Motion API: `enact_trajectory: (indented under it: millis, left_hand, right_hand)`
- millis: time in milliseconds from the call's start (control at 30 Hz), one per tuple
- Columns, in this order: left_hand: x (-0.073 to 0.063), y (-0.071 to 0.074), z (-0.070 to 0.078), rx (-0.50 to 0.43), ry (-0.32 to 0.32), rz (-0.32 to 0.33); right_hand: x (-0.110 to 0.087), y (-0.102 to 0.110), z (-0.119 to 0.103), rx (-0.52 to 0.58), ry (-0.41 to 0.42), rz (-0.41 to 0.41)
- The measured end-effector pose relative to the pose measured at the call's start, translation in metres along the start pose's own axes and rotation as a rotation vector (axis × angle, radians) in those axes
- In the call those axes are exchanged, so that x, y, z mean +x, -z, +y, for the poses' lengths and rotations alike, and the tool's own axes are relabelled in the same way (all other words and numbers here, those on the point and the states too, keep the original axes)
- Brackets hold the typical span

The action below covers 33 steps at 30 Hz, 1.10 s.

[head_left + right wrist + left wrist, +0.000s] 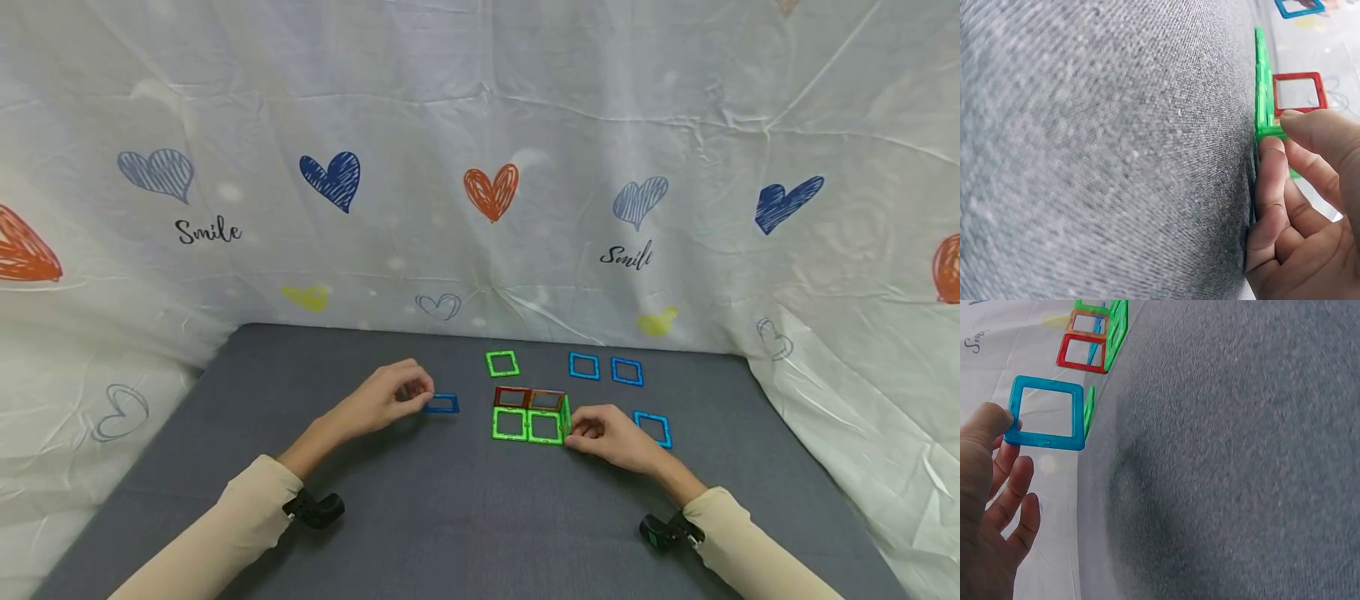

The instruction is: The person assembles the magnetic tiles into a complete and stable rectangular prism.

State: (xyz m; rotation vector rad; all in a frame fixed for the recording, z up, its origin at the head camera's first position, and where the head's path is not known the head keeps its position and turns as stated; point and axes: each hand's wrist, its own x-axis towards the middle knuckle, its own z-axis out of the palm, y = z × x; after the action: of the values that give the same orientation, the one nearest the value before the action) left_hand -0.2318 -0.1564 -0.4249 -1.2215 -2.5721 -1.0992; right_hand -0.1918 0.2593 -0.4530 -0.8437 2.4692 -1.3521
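Observation:
My left hand (393, 392) pinches one side of a blue square magnetic tile (1079, 417) between thumb and index finger; its other fingers are loosely bent. To the right stands a small joined structure. Two green square tiles (528, 427) lie flat at its front. Behind them a red tile (512, 388) and an orange tile (547, 392) stand upright. A green tile (567, 415) stands along the right side, and my right hand (611, 435) holds it near its front corner with thumb and fingers. In the right wrist view, the fingers hide part of that tile.
A loose green tile (490, 364) lies behind the structure. Two blue tiles, one at the back (584, 378) and one beside it (627, 382), lie to its right. A further blue tile (652, 416) is partly behind my right hand. A white printed curtain (405, 250) borders the grey table (480, 517).

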Motion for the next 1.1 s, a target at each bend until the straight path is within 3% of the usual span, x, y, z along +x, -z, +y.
enact_trajectory:
  millis: [300, 900, 1100]
  left_hand:
    - [0.004, -0.009, 0.009, -0.027, -0.023, -0.042]
    - [0.023, -0.041, 0.025, -0.082, -0.114, -0.054]
    - [0.027, -0.051, 0.03, -0.085, -0.109, -0.075]
  right_hand:
    - [0.001, 0.001, -0.001, 0.0, -0.018, -0.006]
    - [0.002, 0.002, -0.001, 0.002, -0.029, -0.007]
    - [0.001, 0.002, 0.0, 0.006, -0.023, -0.003]
